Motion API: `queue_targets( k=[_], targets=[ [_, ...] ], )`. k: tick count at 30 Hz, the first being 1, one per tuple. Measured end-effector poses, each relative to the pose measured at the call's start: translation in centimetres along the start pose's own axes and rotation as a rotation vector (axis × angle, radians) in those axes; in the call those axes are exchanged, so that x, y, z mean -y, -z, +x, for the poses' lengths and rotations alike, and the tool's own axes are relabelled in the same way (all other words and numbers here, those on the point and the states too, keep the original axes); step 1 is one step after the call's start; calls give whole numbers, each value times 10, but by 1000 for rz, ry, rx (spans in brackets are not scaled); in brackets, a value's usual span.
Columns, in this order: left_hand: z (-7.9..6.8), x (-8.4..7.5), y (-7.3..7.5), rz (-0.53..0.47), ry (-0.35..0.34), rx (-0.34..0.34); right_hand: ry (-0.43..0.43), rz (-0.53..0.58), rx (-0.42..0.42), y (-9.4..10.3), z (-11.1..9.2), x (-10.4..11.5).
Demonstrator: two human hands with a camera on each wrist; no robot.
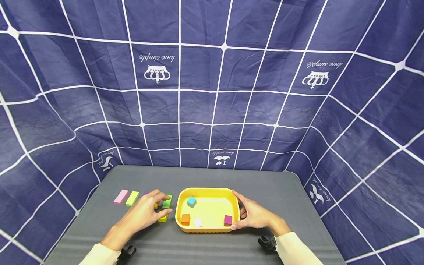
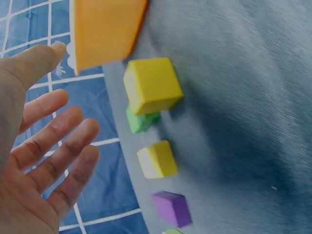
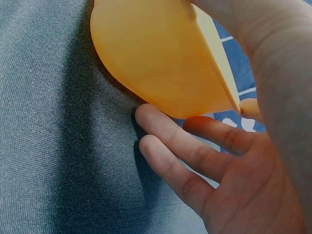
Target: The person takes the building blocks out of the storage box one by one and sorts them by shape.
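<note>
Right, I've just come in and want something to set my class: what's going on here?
A person is working with bare hands at a yellow tray. The right hand grips its right end. Inside are a blue block, an orange block, a white block and a magenta block. The left hand holds nothing, its fingers apart, near a yellow block and a green block outside the tray. A pink block lies farther left.
</note>
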State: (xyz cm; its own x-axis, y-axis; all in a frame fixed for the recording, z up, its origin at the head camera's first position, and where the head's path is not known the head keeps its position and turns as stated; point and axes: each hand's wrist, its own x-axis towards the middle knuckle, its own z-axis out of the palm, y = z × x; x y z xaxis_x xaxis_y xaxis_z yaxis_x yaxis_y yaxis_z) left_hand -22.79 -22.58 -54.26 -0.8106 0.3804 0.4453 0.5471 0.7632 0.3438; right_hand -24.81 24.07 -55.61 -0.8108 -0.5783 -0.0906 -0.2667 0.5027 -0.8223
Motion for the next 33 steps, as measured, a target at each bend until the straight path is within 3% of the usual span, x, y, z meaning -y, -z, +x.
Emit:
queue_targets(
  k=[5, 14, 21, 28, 33],
  targets=[
    [14, -15, 2, -21, 21, 37, -4, 7, 2, 1, -1, -1],
    [39, -37, -8, -58, -80, 79, -14, 15, 9, 2, -3, -1],
    [62, -52, -21, -45, -87, 182, -8, 16, 12, 3, 0, -1],
    [80, -56, -33, -51, -117, 302, -19, 16, 11, 3, 0, -1],
    [88, -60, -36, -42, -77, 416, -16, 37, 13, 2, 1, -1]
  ],
)
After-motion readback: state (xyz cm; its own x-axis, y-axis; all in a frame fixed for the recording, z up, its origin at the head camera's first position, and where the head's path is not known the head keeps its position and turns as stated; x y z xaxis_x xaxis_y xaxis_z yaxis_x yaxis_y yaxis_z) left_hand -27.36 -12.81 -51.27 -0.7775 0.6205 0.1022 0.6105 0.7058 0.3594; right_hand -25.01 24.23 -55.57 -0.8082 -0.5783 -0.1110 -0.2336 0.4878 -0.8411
